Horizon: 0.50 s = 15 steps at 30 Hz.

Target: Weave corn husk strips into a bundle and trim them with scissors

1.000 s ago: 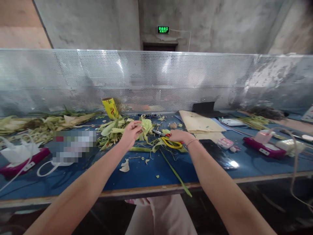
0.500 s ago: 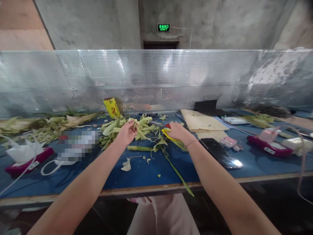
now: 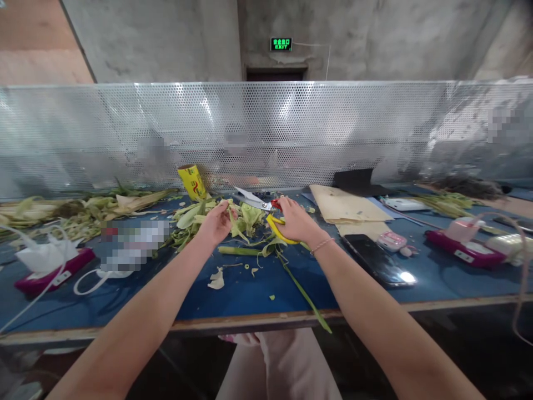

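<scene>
My right hand (image 3: 297, 222) is closed round the handles of a pair of scissors (image 3: 272, 221), one loop yellow and the other red. The metal blades are spread apart and point left, above the plant pile. Pinched in my left hand (image 3: 217, 222) is a pale green leaf strip (image 3: 239, 225); how far it runs behind the fingers is hidden. Around that hand lies a heap of green leaves (image 3: 187, 219). A cut stalk (image 3: 238, 251) lies just in front, and a long thin stem (image 3: 306, 297) reaches over the table's front edge.
On the blue table (image 3: 250, 303) stands a yellow tube (image 3: 192, 183). A black phone (image 3: 377, 261), a pink case (image 3: 390, 241) and tan sheets (image 3: 345, 205) lie right. Purple power strips (image 3: 54, 273) with cables sit both sides. A perforated metal screen (image 3: 266, 128) closes the back.
My right hand has lifted and turned the scissors, so their blades now show spread above the leaves. My left hand stays near the heap, its leaf strip now hanging clearer. The view has shifted slightly.
</scene>
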### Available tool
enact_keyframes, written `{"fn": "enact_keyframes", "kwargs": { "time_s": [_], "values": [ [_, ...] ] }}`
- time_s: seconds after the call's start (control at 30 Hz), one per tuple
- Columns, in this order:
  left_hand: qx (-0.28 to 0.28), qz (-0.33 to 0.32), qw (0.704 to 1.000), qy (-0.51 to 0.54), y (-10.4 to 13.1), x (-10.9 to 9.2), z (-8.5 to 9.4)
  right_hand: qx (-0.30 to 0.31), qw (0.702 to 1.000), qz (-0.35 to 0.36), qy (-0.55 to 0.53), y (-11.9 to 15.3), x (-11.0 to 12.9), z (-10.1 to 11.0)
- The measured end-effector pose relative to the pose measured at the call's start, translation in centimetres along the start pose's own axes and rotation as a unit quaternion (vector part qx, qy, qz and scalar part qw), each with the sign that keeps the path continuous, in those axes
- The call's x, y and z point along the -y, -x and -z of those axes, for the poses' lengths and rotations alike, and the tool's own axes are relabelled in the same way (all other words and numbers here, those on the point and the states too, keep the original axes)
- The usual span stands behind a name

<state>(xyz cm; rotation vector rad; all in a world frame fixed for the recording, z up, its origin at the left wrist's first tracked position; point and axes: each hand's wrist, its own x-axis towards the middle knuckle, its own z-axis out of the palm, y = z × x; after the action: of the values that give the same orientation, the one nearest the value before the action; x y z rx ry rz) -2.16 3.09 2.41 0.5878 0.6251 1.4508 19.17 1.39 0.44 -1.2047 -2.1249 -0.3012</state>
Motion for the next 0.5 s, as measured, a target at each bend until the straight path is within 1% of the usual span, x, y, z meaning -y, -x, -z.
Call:
{"fn": "enact_keyframes", "kwargs": {
  "time_s": [0.1, 0.27, 0.5],
  "values": [
    [-0.007, -0.017, 1.000, -0.017, -0.13, 0.13, -0.08, 0.030, 0.999, -0.005, 0.023, 0.07, 0.79, 0.04],
    [-0.021, -0.035, 0.999, -0.023, -0.28, 0.31, -0.26, 0.049, 0.997, -0.021, 0.048, 0.06, 0.96, -0.19],
    [-0.046, -0.033, 0.998, -0.032, -0.61, 0.46, -0.10, 0.068, 0.997, -0.002, 0.042, 0.03, 1.27, -0.40]
  ]
}}
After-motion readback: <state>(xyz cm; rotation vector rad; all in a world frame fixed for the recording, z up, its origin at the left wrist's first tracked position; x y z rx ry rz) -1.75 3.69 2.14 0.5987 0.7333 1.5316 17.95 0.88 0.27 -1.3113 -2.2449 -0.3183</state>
